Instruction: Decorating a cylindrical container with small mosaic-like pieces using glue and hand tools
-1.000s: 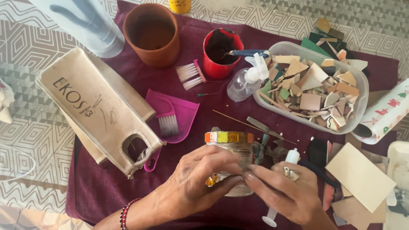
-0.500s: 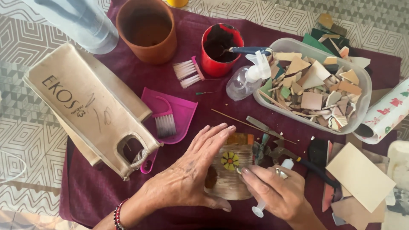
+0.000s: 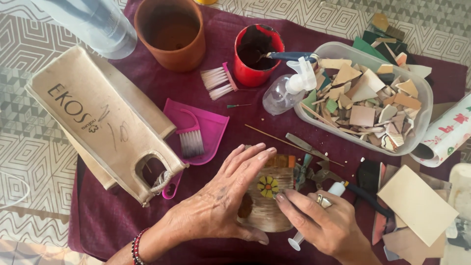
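Jar [image 3: 267, 208]: lies on its side on the maroon cloth [image 3: 122, 216], near the front edge, between the two hands; a yellow flower of mosaic bits [image 3: 268, 186] faces up and a band of coloured tiles runs round one end.
Left hand [image 3: 223, 201]: laid flat over the jar's left flank, fingers straight and together, thumb tucked under the near side; it steadies, not a closed grasp.
Right hand [image 3: 321, 223]: curled round a white syringe [image 3: 316, 216], forefinger stretched to the jar just beside the flower.
Handling: judged rigid, fairly light and breakable; the round body would roll on the cloth, and the stuck-on pieces may shift if pressed while the glue is wet.
Where to hold: the bare ribbed wall, palm across one flank and thumb opposite, clear of the flower and the tile band.
Nearby: tub [image 3: 422, 122] of tile shards, red cup [image 3: 248, 73], spray bottle [image 3: 282, 95], pink dustpan [image 3: 211, 127] with brush, clay pot [image 3: 169, 56], paper bag [image 3: 103, 122].
Change: a second ago the jar was gripped by both hands with the tile band showing; now it has turned, flower up, and the left hand has opened flat.
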